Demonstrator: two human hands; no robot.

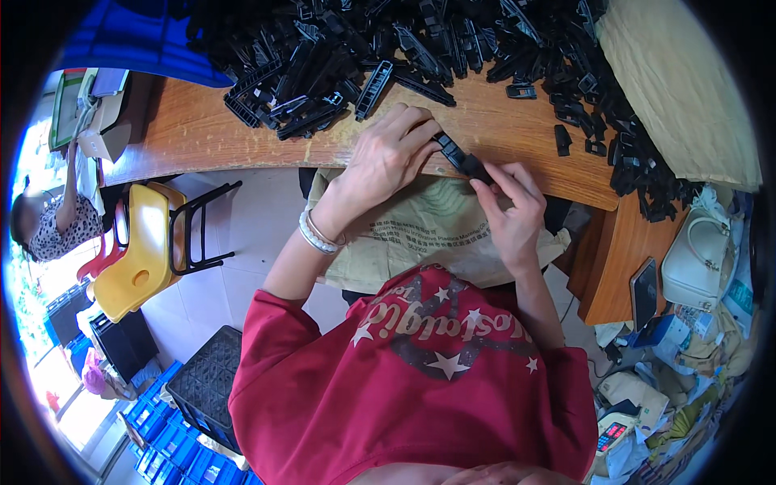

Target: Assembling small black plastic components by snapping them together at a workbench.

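Observation:
A long black plastic part [463,158] lies across the front edge of the wooden table [194,129]. My left hand [386,155], with bracelets at the wrist, grips its far end. My right hand [511,202] pinches its near end between thumb and fingers. Both hands hover over a tan paper sack [420,234] on my lap. A big heap of similar black plastic parts [404,40] covers the back of the table just beyond my hands.
A yellow chair [137,250] stands to the left, with another person [48,222] beyond it. Black and blue crates [202,388] sit on the floor. A brown sack [679,89], a white handbag [697,263], a phone [643,293] and a small scale [610,436] are at the right.

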